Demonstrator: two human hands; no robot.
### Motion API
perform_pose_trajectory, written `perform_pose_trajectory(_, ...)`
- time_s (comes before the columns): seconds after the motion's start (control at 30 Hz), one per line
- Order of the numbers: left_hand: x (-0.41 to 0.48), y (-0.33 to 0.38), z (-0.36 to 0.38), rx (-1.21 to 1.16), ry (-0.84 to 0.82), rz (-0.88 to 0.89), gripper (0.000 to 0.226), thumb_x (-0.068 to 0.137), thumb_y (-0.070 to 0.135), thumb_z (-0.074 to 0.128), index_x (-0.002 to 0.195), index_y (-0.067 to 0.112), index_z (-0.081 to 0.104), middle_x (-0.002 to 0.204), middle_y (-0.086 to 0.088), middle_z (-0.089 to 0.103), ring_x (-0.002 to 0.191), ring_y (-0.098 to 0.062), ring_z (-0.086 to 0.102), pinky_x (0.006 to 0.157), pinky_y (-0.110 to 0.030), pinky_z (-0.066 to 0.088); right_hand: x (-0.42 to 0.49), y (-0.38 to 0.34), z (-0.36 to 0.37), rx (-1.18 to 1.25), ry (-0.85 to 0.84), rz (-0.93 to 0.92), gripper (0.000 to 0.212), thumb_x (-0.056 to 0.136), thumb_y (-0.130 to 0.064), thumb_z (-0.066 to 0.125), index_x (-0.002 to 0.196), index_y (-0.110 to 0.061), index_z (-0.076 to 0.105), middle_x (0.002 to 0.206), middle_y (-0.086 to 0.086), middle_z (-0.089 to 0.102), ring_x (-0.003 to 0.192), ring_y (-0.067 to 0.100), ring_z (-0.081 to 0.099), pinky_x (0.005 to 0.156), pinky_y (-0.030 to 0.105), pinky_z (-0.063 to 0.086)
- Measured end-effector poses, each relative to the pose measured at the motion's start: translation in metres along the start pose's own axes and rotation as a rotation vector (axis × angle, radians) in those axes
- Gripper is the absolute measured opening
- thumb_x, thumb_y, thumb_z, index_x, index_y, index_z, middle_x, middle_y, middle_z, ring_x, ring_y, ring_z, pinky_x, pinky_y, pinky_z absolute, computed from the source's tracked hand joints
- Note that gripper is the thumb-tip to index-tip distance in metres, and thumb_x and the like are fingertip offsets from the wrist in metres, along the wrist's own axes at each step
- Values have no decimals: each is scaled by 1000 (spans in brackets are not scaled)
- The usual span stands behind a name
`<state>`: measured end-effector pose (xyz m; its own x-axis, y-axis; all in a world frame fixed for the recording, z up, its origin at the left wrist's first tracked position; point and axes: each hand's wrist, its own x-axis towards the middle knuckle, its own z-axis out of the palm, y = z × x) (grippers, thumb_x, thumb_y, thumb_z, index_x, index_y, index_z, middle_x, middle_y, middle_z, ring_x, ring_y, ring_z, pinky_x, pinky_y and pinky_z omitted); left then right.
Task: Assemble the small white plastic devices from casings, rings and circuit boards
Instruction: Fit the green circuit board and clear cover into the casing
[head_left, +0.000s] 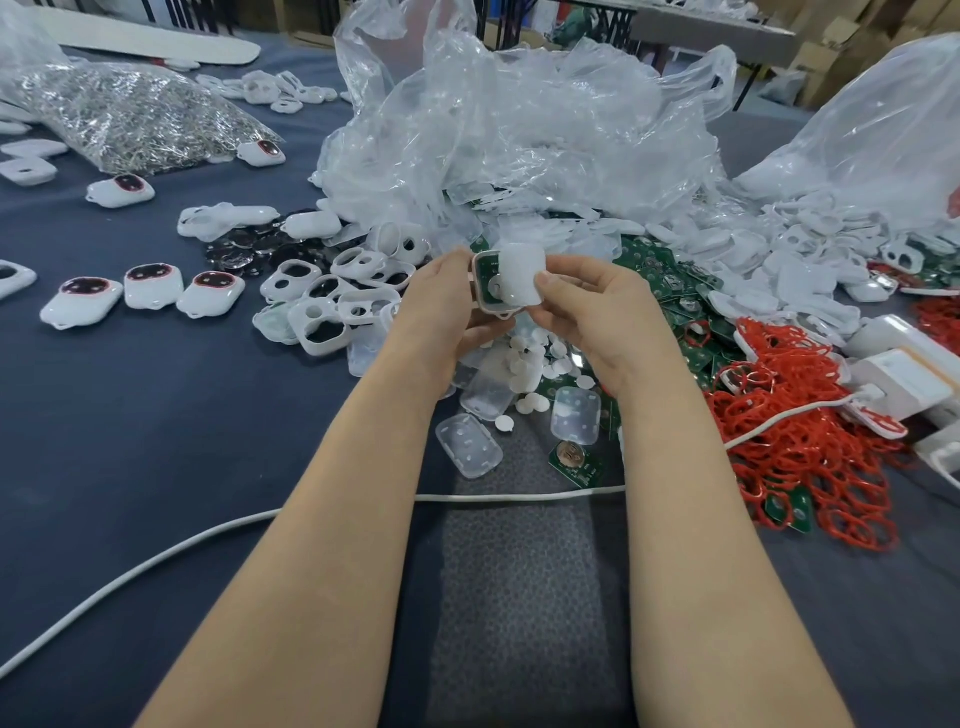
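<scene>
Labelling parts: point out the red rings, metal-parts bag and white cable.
red rings (831, 467): head view, pile's middle
metal-parts bag (140, 119): head view, bag's middle
white cable (519, 497): head view, stretch between forearms

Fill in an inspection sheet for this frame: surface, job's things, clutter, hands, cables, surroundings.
Surface: dark blue table cloth.
Job's things: casing with a green board inside, and a translucent cover against it, both held; red rings heaped right; circuit boards piled behind the hands; assembled devices lie left.
Clutter: crumpled plastic bags at centre; bag of metal parts far left.
Hands: left hand grips the casing; right hand pinches the cover.
Cables: white cable crosses the near table.
Surroundings: cardboard boxes far right.
</scene>
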<state>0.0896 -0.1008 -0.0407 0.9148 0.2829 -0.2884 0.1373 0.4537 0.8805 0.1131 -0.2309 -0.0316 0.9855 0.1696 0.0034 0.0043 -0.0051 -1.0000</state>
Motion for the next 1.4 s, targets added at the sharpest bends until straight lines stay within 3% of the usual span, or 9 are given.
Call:
perform_pose_trajectory(0.23,-1,-2,1,58,-31,28,20,100,18,42,91,16,60,113,-19,66,83,-26,66,63,-29,59,-1,5,2,-268,43,-79,12,88,-16,67,86,-27,65,71,-2,61,56,2,56,55,16,47)
perform_pose_trajectory(0.33,-1,-2,0,79,-49,59,18,100,18,43,92,17,60,107,-14,66,84,-24,66,62,-27,58,0,8,5,-294,56,-93,7,88,-18,67,89,-25,65,73,2,60,60,6,58,63,24,50)
perform_pose_trajectory(0.53,-1,-8,-3,242,-93,214,12,95,9,57,105,15,56,101,-7,66,87,-17,67,77,-28,59,4,11,10,-318,71,-98,8,89,-21,65,97,-21,64,76,-1,63,68,10,62,74,32,55)
perform_pose_trajectory(0.67,-2,-9,-3,310,-117,278,19,96,9,56,114,13,54,92,-4,68,80,-14,67,80,-29,58,5,12,9,-290,44,-89,20,89,-23,64,109,-17,67,82,-3,65,66,4,61,66,22,52)
perform_pose_trajectory(0.9,-8,-10,-4,344,-234,349,26,98,9,53,112,30,60,89,-11,71,78,-13,68,75,-22,57,5,15,8,-84,22,-38,4,88,-28,67,92,-27,69,59,-16,64,50,-4,56,46,12,41)
perform_pose_trajectory(1.0,-11,-11,-3,393,-260,396,32,98,14,54,123,34,57,97,-26,67,85,-20,66,82,-25,57,8,15,6,-65,25,-15,10,85,-32,70,93,-26,70,61,-20,63,57,-6,55,55,15,39)
perform_pose_trajectory(1.13,-10,-11,-2,363,-232,426,51,95,14,58,141,30,41,85,-18,61,83,-19,61,88,-31,56,8,13,7,41,18,-28,5,85,-29,70,81,-33,72,74,-16,65,66,-2,59,64,20,43)
perform_pose_trajectory(1.3,-10,-10,-1,369,-116,408,24,92,16,63,114,18,53,102,-12,70,87,-18,69,87,-34,55,8,11,7,114,32,-47,9,88,-17,66,84,-25,66,78,-9,68,71,4,62,67,23,46)
perform_pose_trajectory(1.4,-9,-10,-2,342,-117,435,15,93,11,62,105,20,58,99,-10,69,84,-17,68,78,-24,57,9,11,5,117,14,-56,8,91,-16,62,92,-22,66,87,-2,70,79,10,65,72,24,48)
